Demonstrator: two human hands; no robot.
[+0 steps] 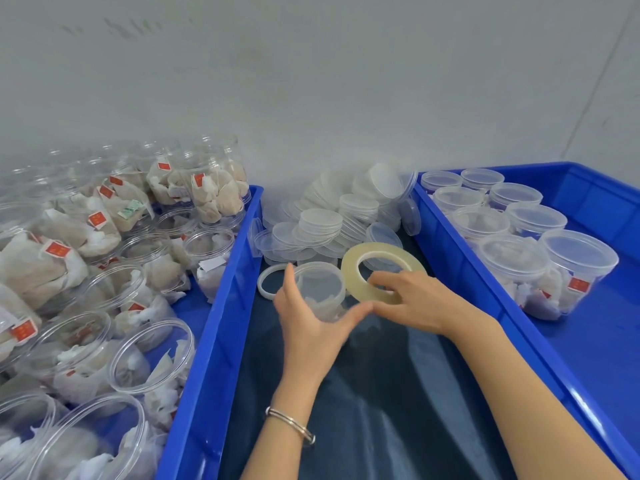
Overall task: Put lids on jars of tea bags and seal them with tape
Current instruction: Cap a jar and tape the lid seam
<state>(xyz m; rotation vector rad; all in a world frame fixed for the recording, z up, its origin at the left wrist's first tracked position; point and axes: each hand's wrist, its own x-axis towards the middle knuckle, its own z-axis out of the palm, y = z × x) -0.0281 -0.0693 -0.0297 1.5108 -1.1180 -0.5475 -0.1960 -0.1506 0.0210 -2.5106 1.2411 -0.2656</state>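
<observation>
Between the blue bins, taping a lidded jar.
Left hand [311, 320] grips the jar [320, 292]; right hand [412, 299], at 3 o'clock, pinches the tape roll [353, 268]. A slack pull could wrinkle the seal.

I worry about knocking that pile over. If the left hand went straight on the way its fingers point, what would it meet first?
Probably the loose white ring just past the left hand holding the jar, then the lid pile; depth is unclear.
</observation>
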